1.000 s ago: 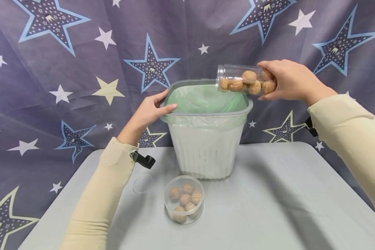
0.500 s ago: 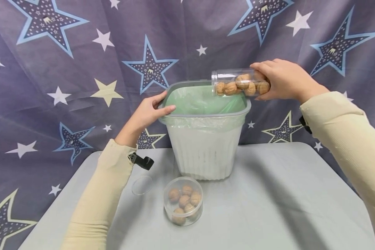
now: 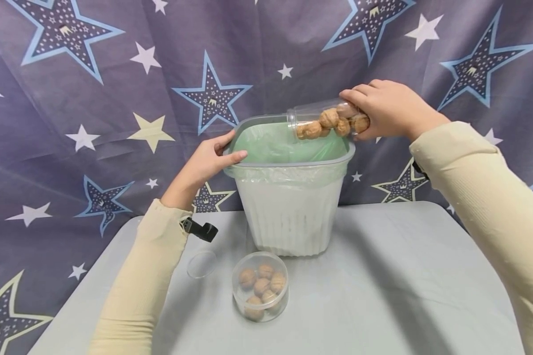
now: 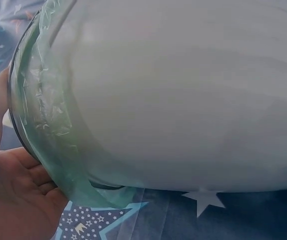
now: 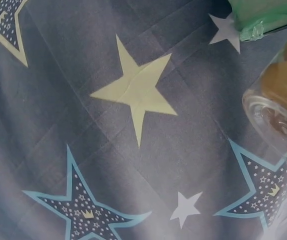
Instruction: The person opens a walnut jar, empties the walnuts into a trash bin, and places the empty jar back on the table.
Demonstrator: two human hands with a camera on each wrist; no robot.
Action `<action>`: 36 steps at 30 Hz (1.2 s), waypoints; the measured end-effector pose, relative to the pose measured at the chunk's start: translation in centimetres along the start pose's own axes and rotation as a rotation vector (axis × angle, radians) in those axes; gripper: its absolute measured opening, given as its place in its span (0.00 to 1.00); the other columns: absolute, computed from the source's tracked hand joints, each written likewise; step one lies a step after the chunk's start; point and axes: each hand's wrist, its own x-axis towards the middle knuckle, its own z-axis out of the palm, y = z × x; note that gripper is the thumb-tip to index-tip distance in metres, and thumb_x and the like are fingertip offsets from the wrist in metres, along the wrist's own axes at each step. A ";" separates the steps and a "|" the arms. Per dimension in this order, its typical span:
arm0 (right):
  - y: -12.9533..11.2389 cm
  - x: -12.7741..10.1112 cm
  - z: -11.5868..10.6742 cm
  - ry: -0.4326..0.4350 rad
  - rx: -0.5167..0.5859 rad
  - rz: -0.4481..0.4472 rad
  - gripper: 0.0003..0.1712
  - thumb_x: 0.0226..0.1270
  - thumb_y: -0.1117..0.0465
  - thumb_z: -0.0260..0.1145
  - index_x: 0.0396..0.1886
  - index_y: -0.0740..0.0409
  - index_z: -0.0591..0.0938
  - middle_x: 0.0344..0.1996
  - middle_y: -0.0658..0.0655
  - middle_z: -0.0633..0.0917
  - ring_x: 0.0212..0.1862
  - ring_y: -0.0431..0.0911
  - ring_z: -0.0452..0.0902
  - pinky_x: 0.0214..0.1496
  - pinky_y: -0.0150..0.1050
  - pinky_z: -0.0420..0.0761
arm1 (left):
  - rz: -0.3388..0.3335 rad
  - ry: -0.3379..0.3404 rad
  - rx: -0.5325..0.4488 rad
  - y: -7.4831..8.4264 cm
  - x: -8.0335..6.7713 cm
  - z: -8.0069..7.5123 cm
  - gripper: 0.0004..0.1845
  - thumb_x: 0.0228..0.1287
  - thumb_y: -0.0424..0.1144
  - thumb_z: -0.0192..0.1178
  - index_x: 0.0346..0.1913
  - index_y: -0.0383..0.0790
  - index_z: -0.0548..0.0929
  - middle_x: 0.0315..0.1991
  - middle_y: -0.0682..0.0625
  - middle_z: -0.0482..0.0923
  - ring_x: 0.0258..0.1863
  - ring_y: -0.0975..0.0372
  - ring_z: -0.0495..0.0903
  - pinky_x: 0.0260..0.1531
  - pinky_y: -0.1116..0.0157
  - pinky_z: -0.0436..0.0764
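Observation:
My right hand [image 3: 388, 109] grips a clear plastic jar [image 3: 303, 114] by its base end. The jar lies nearly sideways, its mouth lower and to the left, over the white bin [image 3: 290, 212]. Several walnuts [image 3: 329, 118] are inside it. A green bag [image 3: 266, 143] lines the bin and folds over its grey rim. At the rim's left side, my left hand [image 3: 206, 160] holds on, thumb over the edge and fingers outside. The right wrist view catches only the jar's base [image 5: 276, 120] at its right edge.
In front of the bin, a round clear tub [image 3: 277, 260] with several walnuts stands on the grey-covered table [image 3: 382, 296]. A thin clear round lid [image 3: 202, 264] lies to its left. A star-patterned curtain [image 3: 266, 44] hangs behind.
My right hand has moved left with the jar, bringing its mouth further over the bin and tilting it down slightly. The left hand stays on the rim.

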 end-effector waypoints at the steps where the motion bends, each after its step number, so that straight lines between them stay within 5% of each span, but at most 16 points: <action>1: 0.0 0.0 -0.1 -0.004 -0.003 0.004 0.48 0.34 0.54 0.80 0.59 0.64 0.71 0.49 0.66 0.79 0.45 0.64 0.74 0.49 0.59 0.73 | 0.002 0.001 0.000 0.0 0.0 0.0 0.37 0.63 0.37 0.60 0.71 0.34 0.56 0.70 0.39 0.58 0.64 0.50 0.67 0.57 0.66 0.73; 20: 1.0 -0.2 -0.8 0.050 -0.055 -0.028 0.47 0.31 0.55 0.78 0.56 0.66 0.72 0.46 0.67 0.79 0.42 0.64 0.73 0.44 0.59 0.73 | -0.016 0.006 0.031 0.0 0.1 0.2 0.39 0.63 0.39 0.61 0.71 0.30 0.54 0.72 0.40 0.52 0.69 0.52 0.58 0.64 0.59 0.64; 36: 0.6 0.3 -1.0 -0.042 -0.104 0.101 0.44 0.33 0.53 0.77 0.54 0.64 0.72 0.43 0.67 0.80 0.40 0.65 0.74 0.43 0.59 0.74 | -0.002 0.008 0.032 0.1 0.1 0.0 0.43 0.60 0.46 0.64 0.70 0.29 0.55 0.72 0.39 0.52 0.68 0.51 0.60 0.63 0.62 0.67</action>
